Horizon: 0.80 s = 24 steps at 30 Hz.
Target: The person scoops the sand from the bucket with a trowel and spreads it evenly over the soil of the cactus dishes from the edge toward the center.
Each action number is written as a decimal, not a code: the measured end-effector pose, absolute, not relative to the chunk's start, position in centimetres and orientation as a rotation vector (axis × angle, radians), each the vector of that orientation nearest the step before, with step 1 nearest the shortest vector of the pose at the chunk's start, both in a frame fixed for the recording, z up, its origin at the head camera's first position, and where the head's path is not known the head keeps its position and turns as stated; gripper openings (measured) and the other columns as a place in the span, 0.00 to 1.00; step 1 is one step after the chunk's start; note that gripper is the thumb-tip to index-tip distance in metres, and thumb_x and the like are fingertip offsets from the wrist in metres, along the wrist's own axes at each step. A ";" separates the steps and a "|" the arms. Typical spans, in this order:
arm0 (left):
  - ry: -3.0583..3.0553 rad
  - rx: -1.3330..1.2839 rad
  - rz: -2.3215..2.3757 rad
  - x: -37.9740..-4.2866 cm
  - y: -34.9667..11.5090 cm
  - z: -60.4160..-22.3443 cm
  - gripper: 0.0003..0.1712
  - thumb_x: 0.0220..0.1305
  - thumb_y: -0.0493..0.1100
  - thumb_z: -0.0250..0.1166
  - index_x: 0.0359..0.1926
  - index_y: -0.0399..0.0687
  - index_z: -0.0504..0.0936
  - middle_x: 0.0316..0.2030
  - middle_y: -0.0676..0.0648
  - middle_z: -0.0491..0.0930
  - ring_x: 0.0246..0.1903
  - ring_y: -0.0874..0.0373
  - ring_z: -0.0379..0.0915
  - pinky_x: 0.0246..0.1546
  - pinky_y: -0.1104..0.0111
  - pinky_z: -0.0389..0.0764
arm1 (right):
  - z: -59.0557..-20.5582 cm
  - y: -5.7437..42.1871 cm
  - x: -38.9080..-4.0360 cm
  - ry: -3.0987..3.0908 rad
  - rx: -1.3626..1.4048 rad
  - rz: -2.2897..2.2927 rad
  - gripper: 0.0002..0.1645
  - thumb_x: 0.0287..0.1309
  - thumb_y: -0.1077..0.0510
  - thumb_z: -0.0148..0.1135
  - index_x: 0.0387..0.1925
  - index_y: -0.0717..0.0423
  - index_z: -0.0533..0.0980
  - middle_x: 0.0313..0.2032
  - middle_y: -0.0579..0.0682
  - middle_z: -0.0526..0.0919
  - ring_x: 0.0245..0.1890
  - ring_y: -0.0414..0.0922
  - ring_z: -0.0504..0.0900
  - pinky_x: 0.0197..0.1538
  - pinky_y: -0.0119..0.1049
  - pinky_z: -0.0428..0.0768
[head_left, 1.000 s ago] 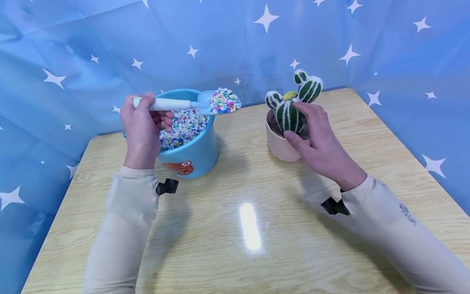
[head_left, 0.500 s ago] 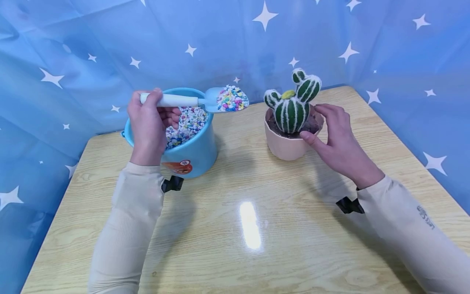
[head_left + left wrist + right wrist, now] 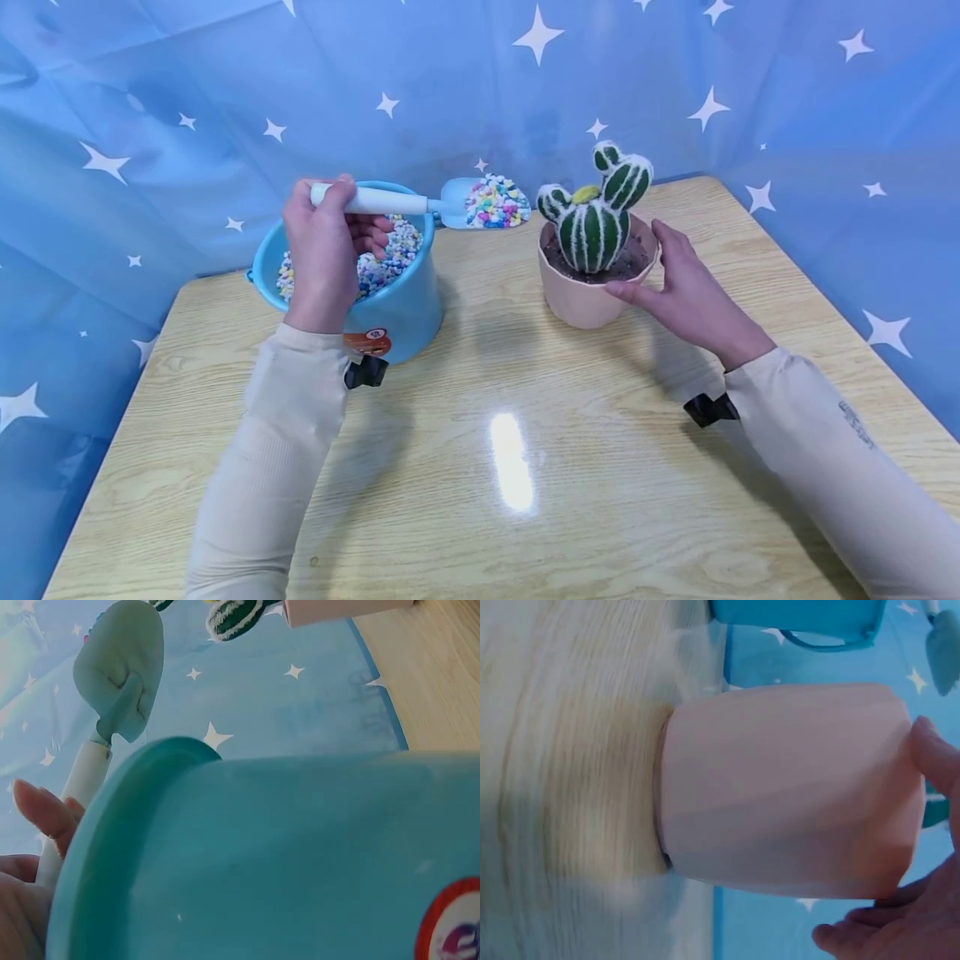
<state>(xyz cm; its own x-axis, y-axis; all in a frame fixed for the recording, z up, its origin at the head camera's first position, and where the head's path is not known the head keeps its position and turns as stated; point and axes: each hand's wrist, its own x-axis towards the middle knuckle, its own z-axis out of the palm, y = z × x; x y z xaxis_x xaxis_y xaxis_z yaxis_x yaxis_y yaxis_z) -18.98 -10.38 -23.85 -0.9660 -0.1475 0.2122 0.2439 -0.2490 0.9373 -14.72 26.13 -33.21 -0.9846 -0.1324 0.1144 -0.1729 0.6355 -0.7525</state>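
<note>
At the left of the wooden table (image 3: 450, 467), a light-blue bucket (image 3: 408, 308) stands part-filled with multicoloured pebbles (image 3: 405, 242). The left hand (image 3: 324, 250) is at the bucket mouth; its thumb and fingers close on the white handle of a hand trowel (image 3: 408, 202), with the remaining fingers loosely curled. The blade is level and carries a heap of pebbles. Compared with 0.5 s ago, the trowel sits further right, nearer the plant.

Right of the blade, a green-and-white cactus (image 3: 592, 237) stands upright in the soil of a pink plant pot (image 3: 579, 304), which rests on the table. The right hand (image 3: 693, 296) is part-open around the pot's right side, thumb at the front rim. At 1.0 s ago this hand was on the cactus; its present grip appears to steady the pot and leave the soil accessible.
</note>
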 end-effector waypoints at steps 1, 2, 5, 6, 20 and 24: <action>-1.755 -0.119 -2.304 -19.0 -10.3 -23.8 0.09 0.75 0.40 0.54 0.40 0.39 0.64 0.22 0.36 0.79 0.12 0.56 0.73 0.14 0.71 0.77 | -33.3 26.2 -14.8 -2.795 0.258 1.316 0.62 0.61 0.42 0.66 0.76 0.62 0.36 0.74 0.67 0.41 0.72 0.64 0.46 0.67 0.65 0.50; -1.762 -0.122 -2.303 -19.0 -10.2 -23.9 0.09 0.75 0.40 0.54 0.40 0.39 0.64 0.22 0.36 0.79 0.12 0.56 0.73 0.14 0.70 0.78 | -33.4 26.2 -14.9 -2.789 0.254 1.334 0.62 0.61 0.42 0.66 0.76 0.62 0.36 0.74 0.68 0.42 0.72 0.64 0.46 0.68 0.65 0.50; -1.790 -0.130 -2.287 -19.0 -9.9 -24.0 0.09 0.75 0.40 0.53 0.41 0.39 0.64 0.22 0.37 0.79 0.12 0.56 0.73 0.15 0.70 0.78 | -33.5 26.0 -14.8 -2.784 0.236 1.362 0.62 0.61 0.42 0.66 0.76 0.62 0.36 0.73 0.68 0.42 0.72 0.64 0.45 0.68 0.65 0.50; -1.799 -0.131 -2.280 -19.0 -9.8 -24.0 0.09 0.75 0.41 0.53 0.41 0.40 0.64 0.23 0.37 0.79 0.13 0.57 0.73 0.16 0.70 0.79 | -33.5 25.9 -14.8 -2.788 0.222 1.359 0.63 0.61 0.41 0.66 0.76 0.62 0.35 0.73 0.69 0.41 0.72 0.64 0.44 0.68 0.65 0.48; -1.874 -0.156 -2.271 -19.2 -8.7 -24.4 0.10 0.76 0.42 0.53 0.42 0.40 0.64 0.21 0.38 0.78 0.13 0.56 0.73 0.15 0.71 0.78 | -33.1 25.0 -14.2 -2.827 0.142 1.353 0.68 0.58 0.37 0.67 0.75 0.64 0.33 0.71 0.72 0.43 0.67 0.68 0.54 0.64 0.67 0.56; -1.893 -0.150 -2.269 -19.2 -8.6 -24.6 0.09 0.76 0.42 0.53 0.43 0.40 0.64 0.21 0.38 0.78 0.13 0.56 0.73 0.15 0.71 0.78 | -33.3 24.9 -14.1 -2.839 0.118 1.370 0.70 0.56 0.35 0.68 0.75 0.63 0.33 0.71 0.71 0.42 0.69 0.68 0.50 0.65 0.67 0.54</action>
